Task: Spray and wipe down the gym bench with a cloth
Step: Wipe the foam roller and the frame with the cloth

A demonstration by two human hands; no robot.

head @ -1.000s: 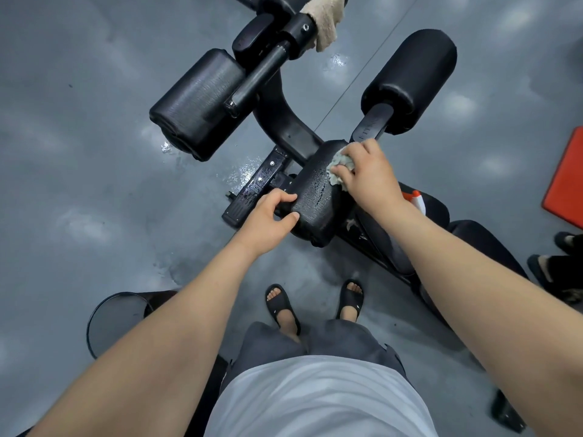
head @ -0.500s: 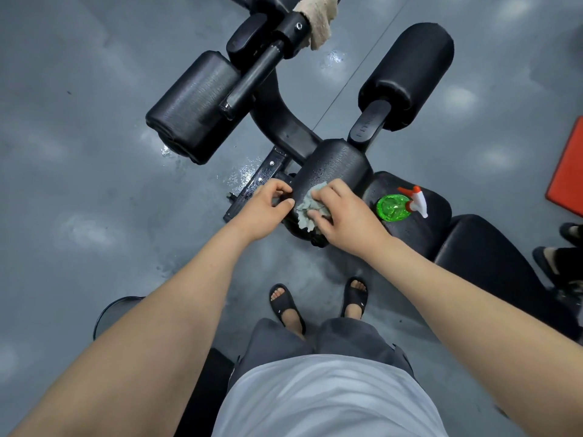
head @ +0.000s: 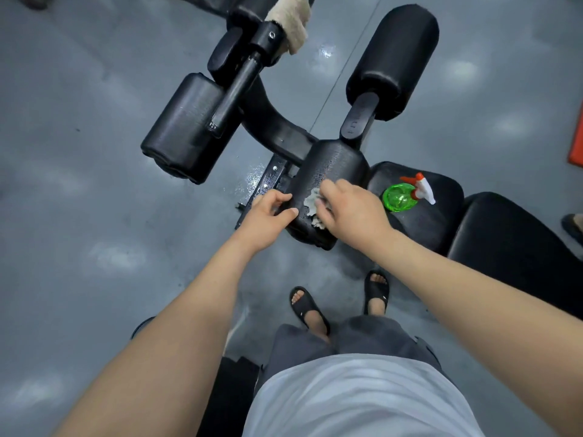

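A black gym bench stretches from centre to right, with a seat pad (head: pixel 426 216) and several black roller pads. The near roller pad (head: pixel 331 165) is wet with droplets. My left hand (head: pixel 268 216) grips its near left end, thumb on top. My right hand (head: pixel 350 212) holds a crumpled grey cloth (head: pixel 312 203) and presses it on the same pad near its lower end. A green spray bottle (head: pixel 399 197) with a white and red trigger lies on the seat pad, just right of my right hand.
A beige towel (head: pixel 290 23) hangs on the bench frame at the top. Two more roller pads (head: pixel 186 130) (head: pixel 394 58) stick out left and right. The grey floor (head: pixel 94 216) is wet near the frame. An orange mat (head: pixel 577 140) shows at the right edge.
My right hand has drawn the cloth down the near roller pad from its far end to its near end, uncovering the spray bottle. My left hand keeps its grip on the pad.
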